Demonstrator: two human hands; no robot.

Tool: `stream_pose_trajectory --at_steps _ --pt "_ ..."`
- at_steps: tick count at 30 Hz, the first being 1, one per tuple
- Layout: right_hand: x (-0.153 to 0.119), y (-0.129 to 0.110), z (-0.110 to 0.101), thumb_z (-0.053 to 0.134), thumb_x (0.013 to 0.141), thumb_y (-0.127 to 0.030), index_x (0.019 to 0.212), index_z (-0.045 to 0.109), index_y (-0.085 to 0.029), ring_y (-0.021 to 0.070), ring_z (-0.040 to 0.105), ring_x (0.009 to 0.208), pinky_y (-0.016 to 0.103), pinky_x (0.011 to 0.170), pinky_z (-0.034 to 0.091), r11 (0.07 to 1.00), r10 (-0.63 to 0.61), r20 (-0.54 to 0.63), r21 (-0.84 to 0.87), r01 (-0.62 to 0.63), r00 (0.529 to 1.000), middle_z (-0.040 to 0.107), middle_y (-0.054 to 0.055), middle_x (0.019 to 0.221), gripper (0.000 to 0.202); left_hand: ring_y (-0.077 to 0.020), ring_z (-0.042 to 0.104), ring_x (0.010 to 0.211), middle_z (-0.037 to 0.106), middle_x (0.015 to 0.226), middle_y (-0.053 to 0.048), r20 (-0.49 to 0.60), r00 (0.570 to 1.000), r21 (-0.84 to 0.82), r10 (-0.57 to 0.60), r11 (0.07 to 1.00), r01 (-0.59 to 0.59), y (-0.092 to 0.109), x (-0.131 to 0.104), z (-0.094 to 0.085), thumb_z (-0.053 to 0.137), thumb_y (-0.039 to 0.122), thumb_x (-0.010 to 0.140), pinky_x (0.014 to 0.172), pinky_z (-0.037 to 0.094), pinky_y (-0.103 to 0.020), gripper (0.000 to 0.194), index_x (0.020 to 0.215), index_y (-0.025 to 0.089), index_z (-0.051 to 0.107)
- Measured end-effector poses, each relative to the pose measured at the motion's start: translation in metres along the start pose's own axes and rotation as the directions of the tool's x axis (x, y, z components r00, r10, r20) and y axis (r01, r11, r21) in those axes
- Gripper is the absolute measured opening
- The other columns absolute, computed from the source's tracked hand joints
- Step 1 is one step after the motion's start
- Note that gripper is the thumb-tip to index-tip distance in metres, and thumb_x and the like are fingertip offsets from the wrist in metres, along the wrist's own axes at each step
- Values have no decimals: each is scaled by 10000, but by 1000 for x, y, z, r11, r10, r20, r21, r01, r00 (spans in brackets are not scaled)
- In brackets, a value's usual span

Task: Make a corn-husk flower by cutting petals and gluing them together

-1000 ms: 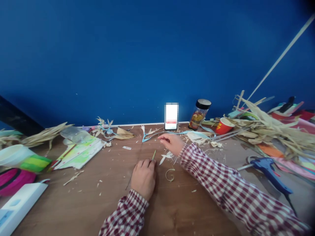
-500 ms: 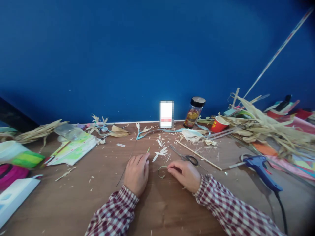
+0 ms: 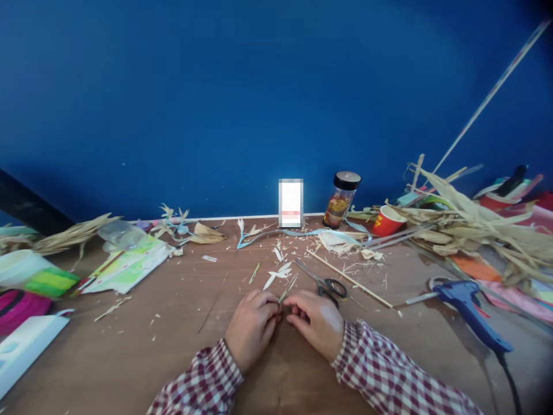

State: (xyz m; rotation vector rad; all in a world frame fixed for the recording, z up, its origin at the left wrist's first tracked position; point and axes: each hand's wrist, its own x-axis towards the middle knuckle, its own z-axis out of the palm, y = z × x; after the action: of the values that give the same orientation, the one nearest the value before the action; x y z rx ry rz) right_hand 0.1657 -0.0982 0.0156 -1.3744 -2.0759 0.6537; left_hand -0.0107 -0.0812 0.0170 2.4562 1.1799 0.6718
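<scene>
My left hand (image 3: 253,325) and my right hand (image 3: 318,324) are close together low over the brown table (image 3: 173,369). Between their fingertips shows a bit of a thin greenish strip (image 3: 283,296), most of it hidden by the fingers. Both hands have their fingers closed in a pinch on it. A short green leaf piece (image 3: 254,272) lies on the table just beyond my left hand. White petal-like husk pieces (image 3: 279,274) lie ahead of the fingertips. Scissors (image 3: 328,286) with dark handles rest right behind my right hand.
A thin stick (image 3: 352,279) lies beyond the scissors. On the right are a blue glue gun (image 3: 470,311), a red paper cup (image 3: 389,221) and a heap of dried husks (image 3: 466,230). A black-lidded jar (image 3: 341,199) stands near the blue wall. Painted paper (image 3: 129,265) lies left.
My left hand has moved right and let go of the green leaf piece. Its fingers now meet my right hand's at the strip, which earlier showed as an open curl in my right hand.
</scene>
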Motion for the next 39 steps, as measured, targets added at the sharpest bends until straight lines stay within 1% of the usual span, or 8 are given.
stream_pose_trajectory --at_steps 4,9,14,20,24,30,33,39 --pt "-1 2 1 555 753 -170 916 564 -217 124 505 658 227 608 377 1000 -10 -21 17 10 1000 562 -7 753 169 -183 532 794 607 807 -48 -1 1000 -57 0 998 -1 0 0 1 471 130 762 702 426 -314 159 801 208 603" --pt "-2 1 2 507 788 -174 941 555 -218 123 507 662 229 609 378 996 7 -105 90 3 994 558 -1 758 166 -207 542 798 620 855 -63 -5 999 -179 40 983 -41 7 0 -5 609 287 685 726 438 -343 261 932 207 581" --pt "-2 -1 -1 495 796 -176 893 566 -211 118 506 650 225 601 374 994 37 -156 112 -20 987 551 -1 741 125 -186 542 905 596 971 -84 -187 979 -232 -79 972 34 4 -3 -6 484 205 785 789 434 -306 205 968 196 577" --pt "-3 -3 0 507 798 -213 785 578 -198 108 491 623 219 578 348 997 8 -143 81 3 990 544 -7 699 74 -162 573 797 620 880 -69 -313 941 -209 -132 976 67 -7 -5 2 492 171 781 706 461 -268 188 941 191 588" --pt "-4 -5 2 505 802 -225 795 581 -205 109 494 637 220 585 341 999 3 -138 54 5 990 552 -10 705 79 -163 569 708 629 740 -42 -258 964 -123 -72 992 41 -6 -6 2 529 205 763 646 459 -276 108 816 214 623" --pt "-7 -9 1 484 818 -242 810 578 -212 116 503 676 221 609 339 999 -44 -103 -12 43 994 562 -6 722 99 -223 523 935 598 963 -83 -269 963 7 9 1000 -8 -1 -4 0 575 258 719 790 420 -373 112 625 203 603" --pt "-7 -9 -1 478 821 -249 833 577 -210 114 502 668 218 605 339 998 -57 -101 -24 55 993 561 -4 721 107 -207 547 862 619 842 -75 -258 966 -22 -10 1000 5 -1 -3 0 549 249 729 782 423 -370 204 535 189 532" --pt "4 -9 -14 487 813 -244 883 566 -213 122 517 703 215 621 352 991 -61 -15 -123 58 998 582 3 782 109 -153 574 651 637 665 -11 -198 977 -99 -74 994 55 -2 -2 0 497 242 773 896 351 -422 136 720 216 620"
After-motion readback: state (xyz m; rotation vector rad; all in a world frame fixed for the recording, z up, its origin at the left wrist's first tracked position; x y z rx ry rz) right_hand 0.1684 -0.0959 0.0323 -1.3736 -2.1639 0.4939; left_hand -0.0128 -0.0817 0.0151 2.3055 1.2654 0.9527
